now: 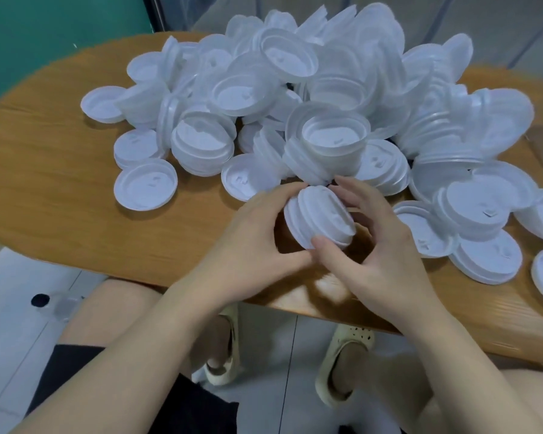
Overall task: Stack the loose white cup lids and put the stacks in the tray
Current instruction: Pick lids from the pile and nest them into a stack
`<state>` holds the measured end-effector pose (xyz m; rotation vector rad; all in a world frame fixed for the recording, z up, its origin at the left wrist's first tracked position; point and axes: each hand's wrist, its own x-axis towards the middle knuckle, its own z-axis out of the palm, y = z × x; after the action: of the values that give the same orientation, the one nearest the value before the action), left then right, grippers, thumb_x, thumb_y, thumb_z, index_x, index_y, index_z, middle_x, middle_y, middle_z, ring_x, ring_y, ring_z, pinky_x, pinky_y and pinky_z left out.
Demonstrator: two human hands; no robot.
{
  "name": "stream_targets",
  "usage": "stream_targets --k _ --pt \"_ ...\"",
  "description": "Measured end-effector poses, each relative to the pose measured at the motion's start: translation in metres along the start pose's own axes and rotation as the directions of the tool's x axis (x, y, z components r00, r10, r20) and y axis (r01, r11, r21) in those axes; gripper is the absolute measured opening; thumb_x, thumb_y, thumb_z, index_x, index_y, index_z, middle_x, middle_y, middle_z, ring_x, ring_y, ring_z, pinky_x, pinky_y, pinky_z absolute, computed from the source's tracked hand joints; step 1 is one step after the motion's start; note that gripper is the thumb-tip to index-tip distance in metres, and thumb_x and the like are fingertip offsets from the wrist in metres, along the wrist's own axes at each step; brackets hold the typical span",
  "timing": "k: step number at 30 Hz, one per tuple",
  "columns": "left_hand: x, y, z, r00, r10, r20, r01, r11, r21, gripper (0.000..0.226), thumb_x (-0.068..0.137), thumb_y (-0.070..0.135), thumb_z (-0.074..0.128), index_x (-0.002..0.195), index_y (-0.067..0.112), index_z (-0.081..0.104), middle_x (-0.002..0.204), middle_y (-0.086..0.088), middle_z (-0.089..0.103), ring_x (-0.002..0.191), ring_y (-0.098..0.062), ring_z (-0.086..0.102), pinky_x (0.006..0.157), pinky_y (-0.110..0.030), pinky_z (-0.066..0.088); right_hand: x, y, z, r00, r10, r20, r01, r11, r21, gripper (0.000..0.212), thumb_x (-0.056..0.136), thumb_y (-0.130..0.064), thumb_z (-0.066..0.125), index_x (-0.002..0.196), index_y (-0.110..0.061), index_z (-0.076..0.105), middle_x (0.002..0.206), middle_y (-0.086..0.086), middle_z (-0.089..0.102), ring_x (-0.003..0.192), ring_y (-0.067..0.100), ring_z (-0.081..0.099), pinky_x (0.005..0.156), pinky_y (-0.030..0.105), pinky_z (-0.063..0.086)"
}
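Both hands held a short stack (320,216) of lids tilted just above the table's (60,183) near edge: the left hand (257,242) gripped its left side, the right hand (373,242) its right. The lid pile (295,98) lay just behind.

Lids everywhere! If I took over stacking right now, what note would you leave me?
Left hand and right hand: both hold a small stack of lids between them, tilted, just above the table.
Where: the big pile of loose lids covers the far and right side of the table, with a few short stacks mixed in.
Done: only that small stack started.
Left: nearly the whole pile. No tray is in view, so find it first.
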<state>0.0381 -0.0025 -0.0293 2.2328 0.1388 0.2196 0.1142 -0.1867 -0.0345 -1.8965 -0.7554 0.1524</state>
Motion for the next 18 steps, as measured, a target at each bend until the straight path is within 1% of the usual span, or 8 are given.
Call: stream_targets --k 3,5,8,10,12,15,17,18 --pt "-0.006 -0.003 -0.006 1.0 -0.013 0.013 0.011 0.987 0.158 0.079 0.072 0.063 0.078 0.141 0.035 0.053 0.127 0.021 0.049 0.123 -0.002 0.045 0.111 -0.035 0.039 0.001 -0.001 -0.003 1.0 -0.002 -0.003 0.002 1.0 -0.02 0.071 0.08 -0.032 0.082 0.143 -0.031 0.05 0.132 -0.02 0.058 0.125 0.007 0.056 0.102 0.025 0.048" --pt "-0.011 -0.005 -0.009 0.999 -0.035 0.014 0.031 0.971 0.239 0.081 0.071 0.066 0.078 0.142 0.036 0.053 0.125 0.019 0.044 0.119 -0.003 0.038 0.111 -0.031 0.033 0.003 -0.001 -0.005 1.0 -0.013 -0.002 0.013 0.999 -0.036 0.071 0.08 -0.028 0.085 0.142 -0.027 0.051 0.133 -0.018 0.057 0.128 0.006 0.053 0.105 0.028 0.048" --pt "-0.016 -0.005 -0.014 1.0 -0.022 0.022 0.015 0.95 0.31 0.084 0.071 0.065 0.08 0.145 0.037 0.052 0.124 0.019 0.041 0.116 0.001 0.031 0.11 -0.026 0.025 0.003 0.0 -0.004 1.0 -0.028 0.007 0.028 0.998 -0.062 0.072 0.076 -0.04 0.087 0.139 -0.03 0.052 0.133 -0.018 0.055 0.129 0.005 0.052 0.104 0.027 0.048" --pt "-0.017 -0.007 -0.021 0.998 -0.032 0.052 0.014 0.95 0.313 0.089 0.069 0.067 0.081 0.148 0.041 0.048 0.124 0.022 0.041 0.119 0.001 0.031 0.111 -0.024 0.023 0.003 0.0 -0.001 0.999 -0.032 0.022 0.034 0.998 -0.058 0.076 0.069 -0.049 0.087 0.137 -0.036 0.054 0.129 -0.02 0.054 0.127 0.004 0.052 0.1 0.023 0.047" --pt "-0.019 -0.011 -0.031 0.994 -0.046 0.102 0.016 0.959 0.284 0.089 0.067 0.066 0.084 0.146 0.048 0.048 0.124 0.028 0.044 0.125 -0.001 0.034 0.113 -0.025 0.024 0.004 0.0 0.004 0.998 -0.04 0.045 0.043 0.997 -0.058 0.081 0.064 -0.055 0.085 0.136 -0.035 0.057 0.128 -0.018 0.054 0.126 0.004 0.052 0.1 0.023 0.046" --pt "-0.023 -0.017 -0.043 0.992 -0.048 0.115 0.025 0.98 0.196 0.069 0.069 0.058 0.087 0.131 0.057 0.057 0.122 0.027 0.053 0.126 -0.002 0.04 0.111 -0.025 0.029 0.006 -0.001 0.01 0.995 -0.056 0.084 0.063 0.995 -0.08 0.083 0.065 -0.059 0.086 0.138 -0.032 0.057 0.13 -0.02 0.055 0.127 0.0 0.05 0.102 0.018 0.043" --pt "-0.025 -0.021 -0.046 0.993 -0.068 0.098 0.053 0.988 0.147 0.06 0.07 0.052 0.087 0.125 0.053 0.064 0.119 0.023 0.057 0.123 -0.003 0.043 0.11 -0.028 0.033 0.007 -0.003 0.013 0.993 -0.043 0.113 0.054 0.994 -0.091 0.087 0.066 -0.065 0.086 0.14 -0.033 0.054 0.132 -0.023 0.055 0.127 -0.004 0.049 0.103 0.013 0.04" --pt "-0.025 -0.022 -0.047 0.993 -0.077 0.091 0.064 0.989 0.133 0.057 0.07 0.051 0.086 0.124 0.051 0.066 0.117 0.022 0.058 0.121 -0.003 0.044 0.109 -0.029 0.034 0.008 -0.003 0.015 0.991 -0.039 0.126 0.052 0.994 -0.098 0.087 0.065 -0.064 0.084 0.14 -0.032 0.054 0.132 -0.022 0.055 0.127 -0.004 0.049 0.103 0.013 0.039"
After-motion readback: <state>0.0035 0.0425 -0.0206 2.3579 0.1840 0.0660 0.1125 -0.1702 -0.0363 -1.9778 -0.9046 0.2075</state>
